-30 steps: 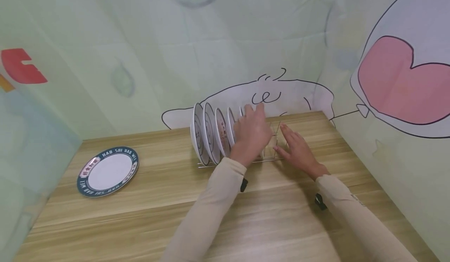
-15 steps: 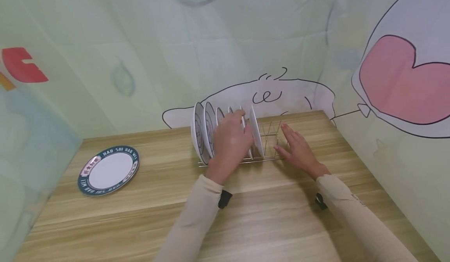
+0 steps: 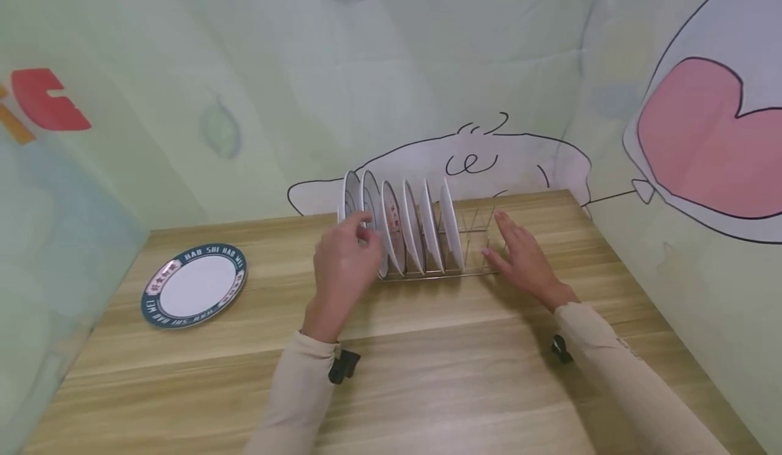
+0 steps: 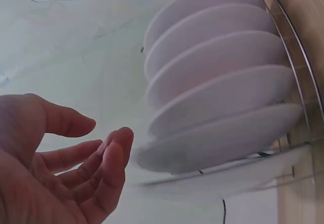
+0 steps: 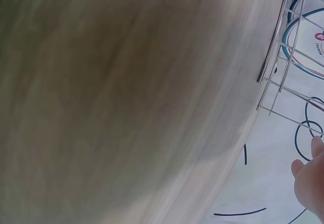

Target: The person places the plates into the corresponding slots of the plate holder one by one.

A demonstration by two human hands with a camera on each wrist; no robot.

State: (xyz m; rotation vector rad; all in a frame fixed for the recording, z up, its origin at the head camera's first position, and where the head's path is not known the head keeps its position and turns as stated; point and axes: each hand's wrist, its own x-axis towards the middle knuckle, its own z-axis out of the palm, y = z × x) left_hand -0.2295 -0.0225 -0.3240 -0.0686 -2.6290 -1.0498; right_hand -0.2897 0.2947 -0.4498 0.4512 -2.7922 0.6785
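Several white plates (image 3: 451, 227) stand on edge, side by side, in a wire dish rack (image 3: 476, 274). My left hand (image 3: 345, 258) is at the leftmost plates and partly hides them. In the left wrist view, that hand (image 4: 76, 168) has loosely bent fingers with nothing between thumb and fingertips, beside the row of plates (image 4: 217, 90). My right hand (image 3: 528, 265) is at the rack's right end, fingers extended toward its wires. In the right wrist view, part of this hand (image 5: 310, 183) shows close to the rack's end wires (image 5: 291, 118).
A white plate with a dark teal lettered rim (image 3: 238, 255) lies flat on the wooden table (image 3: 427, 373), left of the rack. A printed cloth wall (image 3: 275, 102) stands behind the table and along its sides.
My left hand has moved leftward along the row, from the right-hand plates to the leftmost ones, uncovering the plates on the right. The right hand stays at the rack's end. The head view has shifted slightly.
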